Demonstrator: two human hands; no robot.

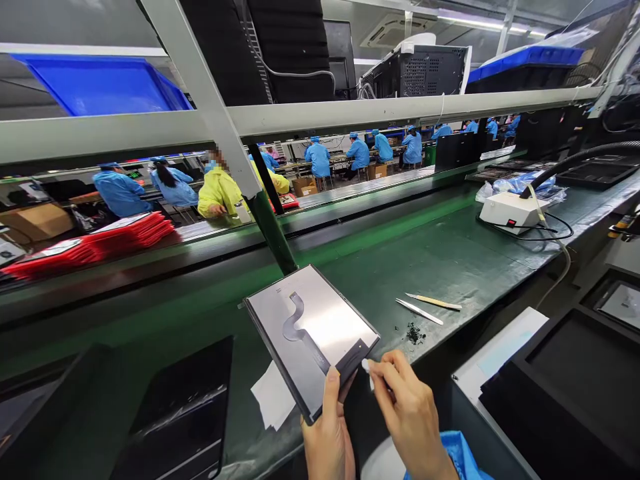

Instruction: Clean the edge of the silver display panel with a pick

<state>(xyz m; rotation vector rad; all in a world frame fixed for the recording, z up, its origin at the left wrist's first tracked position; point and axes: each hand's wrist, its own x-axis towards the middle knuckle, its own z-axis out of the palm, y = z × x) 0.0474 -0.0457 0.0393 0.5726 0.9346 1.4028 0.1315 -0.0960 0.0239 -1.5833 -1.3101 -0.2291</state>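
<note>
My left hand (327, 427) grips the lower corner of a flat display panel (335, 313), thumb on its silvery back and fingers beneath. A grey ribbon cable (295, 327) curves over that back, and a dark strip runs along the near edge. Beside this edge, my right hand (407, 407) pinches a small white wipe (367, 367) between thumb and fingers. Whether the wipe touches the panel I cannot tell. Under the panel's left side lie white paper sheets (273, 397). Beyond my right hand are tweezers (419, 311), a yellow-handled blade (433, 302) and black scraps (414, 333).
A black glossy panel (175, 407) lies left on the green bench (360, 260). The white box with a black hose (513, 212) stands at the far right. Black trays (565, 393) sit at lower right. A slanted post (273, 227) rises behind the display. People work beyond.
</note>
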